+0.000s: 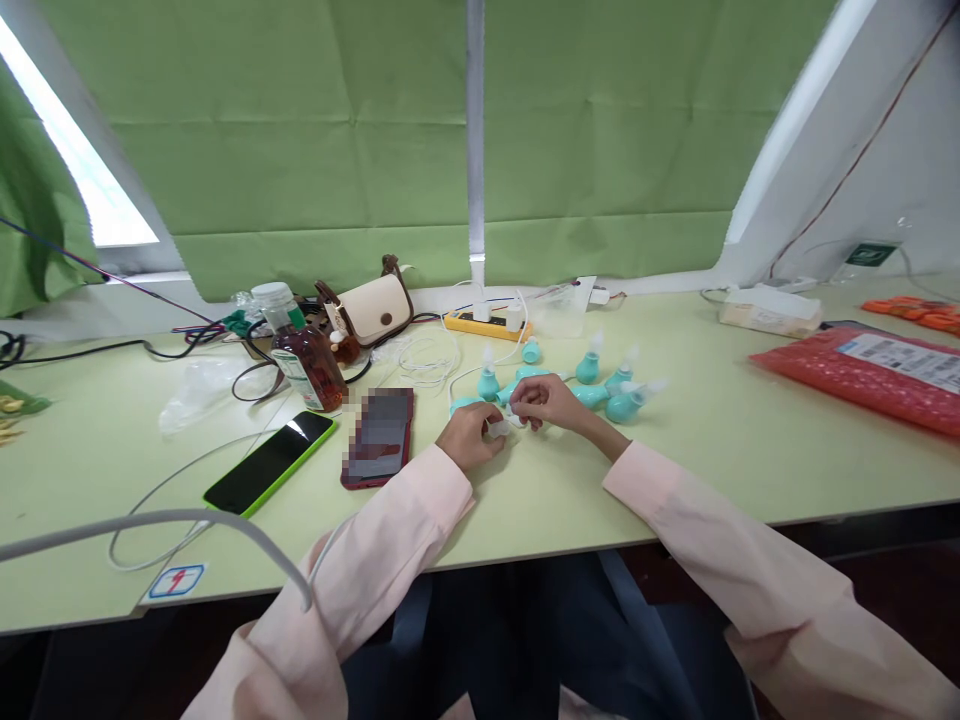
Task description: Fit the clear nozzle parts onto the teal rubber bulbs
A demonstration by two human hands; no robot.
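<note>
My left hand (470, 437) rests low over the table with its fingers closed around a small translucent plastic tip (498, 428). Close beside it, my right hand (546, 402) pinches a small whitish piece (515, 419) whose exact kind is too small to tell. The two pieces almost meet between the fingertips. Just behind the hands are several teal bulb aspirators with clear tips: one stands upright (488, 383) beyond my left hand, another (588, 367) farther right, and one lies tilted (625, 403) past my right wrist. My fingers partly cover other teal bulbs.
Left of my hands lie a phone in a red case (379, 440) and a green-edged phone (271, 462). Behind them stand a bottle (306, 355) and a cream bag (373, 310). A yellow power strip (466, 324) sits at the back, a red package (870, 375) at right.
</note>
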